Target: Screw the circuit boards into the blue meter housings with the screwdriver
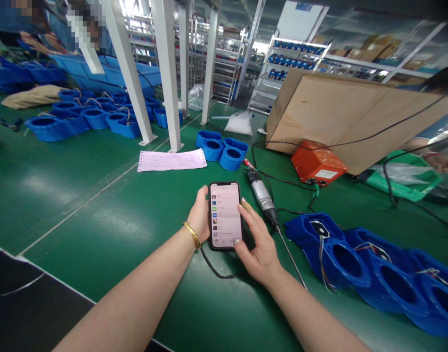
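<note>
A black smartphone (225,213) with a lit screen showing a list is held over the green table (99,210). My left hand (199,215), with a gold bracelet on the wrist, grips its left edge. My right hand (258,244) cups the phone's right side, thumb on the lower screen and a finger on the right edge. A thin black cable runs from below the phone. Just right of my right hand lies an electric screwdriver (263,198) with a long thin bit.
A row of blue plastic housings (359,264) with wires lies at the right. Two more blue housings (222,149) and a paper sheet (171,160) sit ahead. An orange box (317,164), a large cardboard box (341,117) and white posts (168,73) stand behind. Other people work at the far left.
</note>
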Demonstrator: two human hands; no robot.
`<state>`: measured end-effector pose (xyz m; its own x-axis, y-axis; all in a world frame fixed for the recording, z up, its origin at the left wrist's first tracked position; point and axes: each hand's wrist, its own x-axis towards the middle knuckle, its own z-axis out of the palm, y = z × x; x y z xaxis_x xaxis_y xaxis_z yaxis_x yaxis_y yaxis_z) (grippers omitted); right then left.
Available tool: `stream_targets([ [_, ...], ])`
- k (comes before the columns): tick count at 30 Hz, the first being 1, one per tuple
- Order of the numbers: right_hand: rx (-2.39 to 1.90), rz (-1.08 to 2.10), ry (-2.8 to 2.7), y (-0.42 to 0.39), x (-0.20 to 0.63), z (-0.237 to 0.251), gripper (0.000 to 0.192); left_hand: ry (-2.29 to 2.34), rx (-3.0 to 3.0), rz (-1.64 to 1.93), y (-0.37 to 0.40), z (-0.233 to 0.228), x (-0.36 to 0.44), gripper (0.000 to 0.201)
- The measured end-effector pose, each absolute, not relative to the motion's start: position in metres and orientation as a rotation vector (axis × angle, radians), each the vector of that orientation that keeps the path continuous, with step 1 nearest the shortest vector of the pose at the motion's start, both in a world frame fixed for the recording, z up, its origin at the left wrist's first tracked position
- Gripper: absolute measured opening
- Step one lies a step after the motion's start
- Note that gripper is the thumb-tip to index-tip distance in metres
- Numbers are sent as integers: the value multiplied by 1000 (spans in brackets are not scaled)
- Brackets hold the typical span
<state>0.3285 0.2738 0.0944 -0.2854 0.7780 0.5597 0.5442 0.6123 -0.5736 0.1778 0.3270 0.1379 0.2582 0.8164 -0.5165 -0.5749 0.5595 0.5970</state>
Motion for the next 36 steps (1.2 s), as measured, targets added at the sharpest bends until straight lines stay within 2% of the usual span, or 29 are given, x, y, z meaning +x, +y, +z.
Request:
stream_targets([
  [7,-1027,296,-1962,272,326,94,49,908,307,990,328,145,175,67],
  [12,-1027,312,-1977,272,326,94,58,922,300,1007,329,144,173,59],
  [17,-1004,289,-1977,272,325,96,56,919,290,1044,328,142,174,51],
  [25,-997,305,-1973,272,326,96,57,917,277,1056,329,139,173,51],
  [30,-987,301,-1978,272,324,98,58,945,273,1068,329,135,174,41],
  [36,-996,298,-1973,272,325,97,58,909,288,1087,328,137,174,48],
])
